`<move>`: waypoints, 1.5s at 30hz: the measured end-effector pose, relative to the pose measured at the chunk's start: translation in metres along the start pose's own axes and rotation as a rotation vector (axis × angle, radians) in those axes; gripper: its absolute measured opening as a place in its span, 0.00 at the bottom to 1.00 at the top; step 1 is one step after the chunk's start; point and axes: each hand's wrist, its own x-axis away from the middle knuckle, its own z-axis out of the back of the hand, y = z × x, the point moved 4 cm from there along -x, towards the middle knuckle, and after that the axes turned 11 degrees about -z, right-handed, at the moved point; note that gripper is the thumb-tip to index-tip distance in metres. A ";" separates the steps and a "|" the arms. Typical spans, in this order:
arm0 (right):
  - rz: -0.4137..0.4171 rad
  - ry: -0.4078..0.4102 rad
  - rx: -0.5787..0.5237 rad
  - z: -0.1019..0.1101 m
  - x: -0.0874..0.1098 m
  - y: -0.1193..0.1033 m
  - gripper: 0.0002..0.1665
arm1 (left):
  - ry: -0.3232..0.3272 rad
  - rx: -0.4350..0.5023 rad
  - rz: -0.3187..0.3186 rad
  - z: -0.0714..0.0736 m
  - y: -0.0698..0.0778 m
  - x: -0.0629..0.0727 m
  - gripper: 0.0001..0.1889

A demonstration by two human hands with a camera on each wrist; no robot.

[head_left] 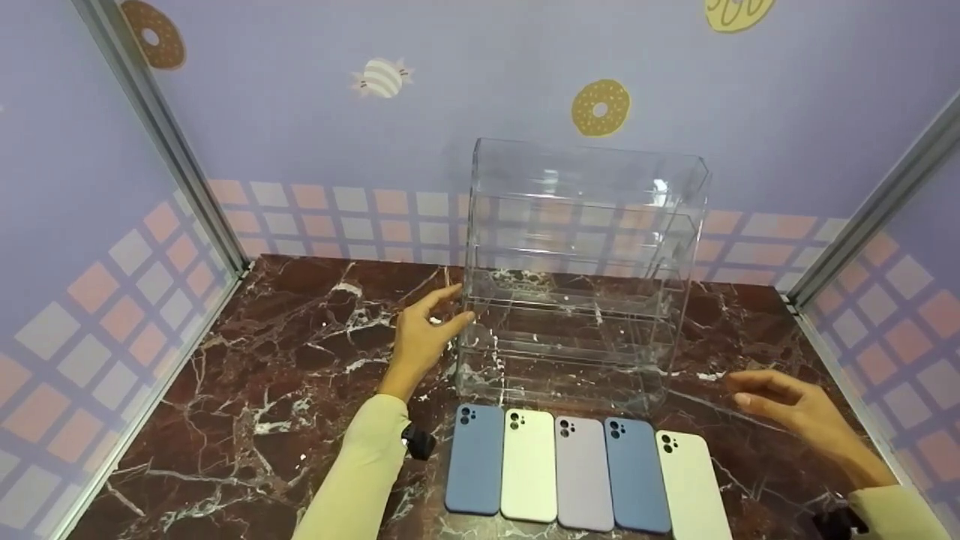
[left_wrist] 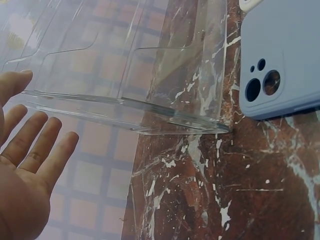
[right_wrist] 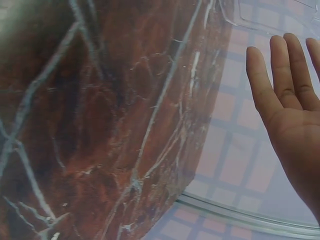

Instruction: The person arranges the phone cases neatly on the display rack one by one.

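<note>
A clear acrylic tiered display rack (head_left: 570, 300) stands on the dark red marbled table. At its left side is my left hand (head_left: 424, 330), thumb and fingers spread, fingertips right at the rack's edge in the head view. The left wrist view shows that hand (left_wrist: 30, 165) with straight fingers beside the clear panel (left_wrist: 125, 107). My right hand (head_left: 787, 409) hovers right of the rack, fingers relaxed and holding nothing. In front of the rack lies a row of phone cases: a blue one (head_left: 475, 459), a white one (head_left: 529, 465), a lilac one (head_left: 585, 472), another blue (head_left: 637, 476) and another white (head_left: 694, 484).
Patterned wall panels (head_left: 337, 135) enclose the table (head_left: 285, 375) at the back and both sides. Metal corner posts (head_left: 176, 142) rise at the back left and right. A small black device (head_left: 418, 441) is strapped to the left wrist.
</note>
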 end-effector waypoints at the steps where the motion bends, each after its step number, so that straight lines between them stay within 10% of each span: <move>1: -0.012 -0.003 0.003 -0.001 0.001 0.002 0.25 | -0.004 0.000 0.007 0.000 0.000 0.001 0.26; 45: 0.137 -0.269 0.121 -0.050 0.015 0.032 0.27 | 0.137 0.198 0.043 -0.014 -0.012 0.015 0.21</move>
